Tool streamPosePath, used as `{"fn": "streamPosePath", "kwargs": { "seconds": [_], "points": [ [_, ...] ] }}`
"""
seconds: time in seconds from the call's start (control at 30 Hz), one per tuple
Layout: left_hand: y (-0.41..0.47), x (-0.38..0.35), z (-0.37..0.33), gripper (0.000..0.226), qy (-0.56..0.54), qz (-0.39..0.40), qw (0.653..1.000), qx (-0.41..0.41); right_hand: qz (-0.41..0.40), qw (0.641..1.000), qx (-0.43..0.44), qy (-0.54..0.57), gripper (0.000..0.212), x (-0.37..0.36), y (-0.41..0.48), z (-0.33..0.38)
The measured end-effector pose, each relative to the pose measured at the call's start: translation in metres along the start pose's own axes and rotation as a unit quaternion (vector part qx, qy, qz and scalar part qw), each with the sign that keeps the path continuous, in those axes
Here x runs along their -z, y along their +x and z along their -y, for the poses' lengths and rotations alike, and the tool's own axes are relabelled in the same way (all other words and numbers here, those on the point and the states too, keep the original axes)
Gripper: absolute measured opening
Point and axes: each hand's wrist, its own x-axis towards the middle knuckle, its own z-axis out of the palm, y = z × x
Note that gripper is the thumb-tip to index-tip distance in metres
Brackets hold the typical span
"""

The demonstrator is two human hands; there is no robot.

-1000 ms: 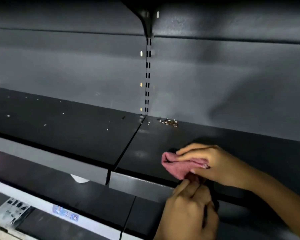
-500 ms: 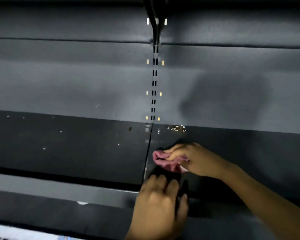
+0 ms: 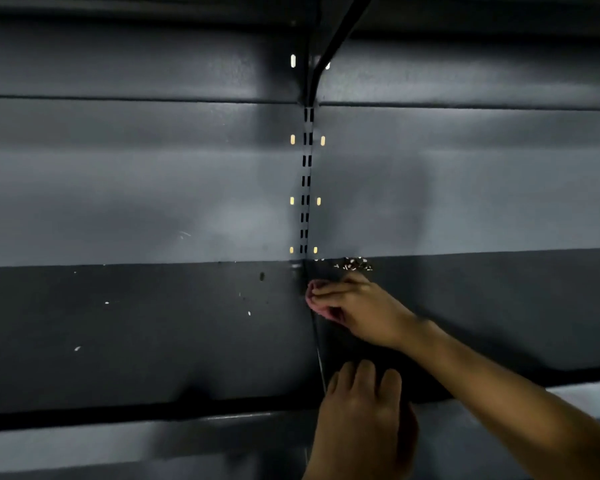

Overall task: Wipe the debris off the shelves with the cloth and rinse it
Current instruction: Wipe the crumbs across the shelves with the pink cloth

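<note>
Pink cloth (image 3: 315, 299) lying on dark shelf (image 3: 153, 334) beside the seam, being pinched by right hand (image 3: 357, 308). Debris pile (image 3: 354, 264) sitting just behind, at back wall (image 3: 153, 188). Left hand (image 3: 361, 420) resting flat at front edge, fingers together, gripping nothing.

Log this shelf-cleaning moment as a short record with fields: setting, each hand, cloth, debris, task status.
setting: dark metal shelf with a grey back panel and a slotted upright
right hand: right hand presses the pink cloth on the shelf beside the seam
left hand: left hand rests at the shelf's front edge, holding nothing
debris: crumb pile at the back, just beyond the cloth; scattered white specks on the left section
task status: wiping under way, debris not yet cleared
</note>
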Motion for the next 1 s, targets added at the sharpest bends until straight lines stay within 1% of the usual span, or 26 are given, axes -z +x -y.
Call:
{"fn": "streamPosePath", "kwargs": {
  "seconds": [0.07, 0.13, 0.2, 0.23, 0.27, 0.3, 0.33, 0.37, 0.4, 0.43, 0.47, 0.5, 0.6, 0.7, 0.8, 0.9, 0.97, 1.0],
  "points": [
    [0.0, 0.0, 0.001, 0.02, 0.004, 0.001, 1.0, 0.002, -0.012, 0.999, -0.026, -0.033, 0.032, -0.013, 0.019, -0.014],
    [0.0, 0.0, 0.0, 0.019, 0.008, 0.015, 1.0, 0.011, -0.022, 0.997, -0.069, -0.039, 0.032, -0.013, 0.037, -0.022],
    [0.0, 0.001, -0.002, 0.019, 0.011, 0.037, 0.999, 0.02, -0.041, 0.995, -0.092, 0.007, 0.025, 0.001, 0.04, -0.019],
    [0.0, 0.003, -0.002, 0.019, 0.021, 0.045, 0.999, 0.018, -0.072, 0.992, -0.099, 0.04, 0.022, 0.009, 0.036, -0.02],
    [0.0, 0.006, 0.0, 0.019, 0.034, 0.047, 0.998, 0.008, -0.123, 0.982, -0.118, 0.076, 0.02, 0.02, 0.029, -0.024],
    [0.0, 0.009, 0.003, 0.018, 0.045, 0.044, 0.998, -0.006, -0.176, 0.965, -0.158, 0.113, 0.023, 0.033, 0.018, -0.032],
    [0.0, 0.014, 0.009, 0.016, 0.052, 0.038, 0.998, -0.022, -0.212, 0.942, -0.226, 0.128, 0.028, 0.046, 0.006, -0.041],
    [0.0, 0.018, 0.016, 0.016, 0.054, 0.033, 0.997, -0.038, -0.219, 0.922, -0.295, 0.124, 0.029, 0.057, -0.008, -0.049],
    [0.0, 0.022, 0.025, 0.017, 0.051, 0.033, 0.997, -0.05, -0.198, 0.906, -0.359, 0.104, 0.026, 0.063, -0.022, -0.059],
    [-0.001, 0.025, 0.032, 0.018, 0.049, 0.038, 0.997, -0.055, -0.16, 0.894, -0.41, 0.082, 0.02, 0.063, -0.034, -0.068],
    [-0.001, 0.026, 0.038, 0.02, 0.051, 0.043, 0.996, -0.054, -0.113, 0.885, -0.448, 0.062, 0.017, 0.06, -0.041, -0.073],
    [-0.001, 0.027, 0.04, 0.022, 0.053, 0.045, 0.996, -0.048, -0.077, 0.878, -0.47, 0.048, 0.02, 0.055, -0.043, -0.074],
    [0.001, 0.024, 0.037, 0.024, 0.034, 0.05, 0.998, -0.02, -0.047, 0.883, -0.463, 0.06, 0.025, 0.039, -0.024, -0.065],
    [0.0, 0.024, 0.035, 0.025, 0.04, 0.048, 0.998, -0.001, -0.028, 0.887, -0.452, 0.094, 0.029, 0.024, 0.013, -0.044],
    [0.0, 0.026, 0.035, 0.026, 0.048, 0.052, 0.997, 0.011, -0.035, 0.891, -0.435, 0.125, 0.022, 0.014, 0.04, -0.014],
    [0.002, 0.026, 0.034, 0.028, 0.071, 0.055, 0.996, 0.015, -0.022, 0.906, -0.393, 0.158, 0.017, 0.007, 0.061, 0.006],
    [0.001, 0.027, 0.034, 0.029, 0.081, 0.064, 0.994, 0.024, -0.01, 0.909, -0.356, 0.216, 0.022, 0.009, 0.069, 0.012],
    [0.0, 0.028, 0.034, 0.029, 0.079, 0.064, 0.994, 0.029, -0.025, 0.901, -0.351, 0.253, 0.023, 0.011, 0.071, 0.012]
  ]
}}
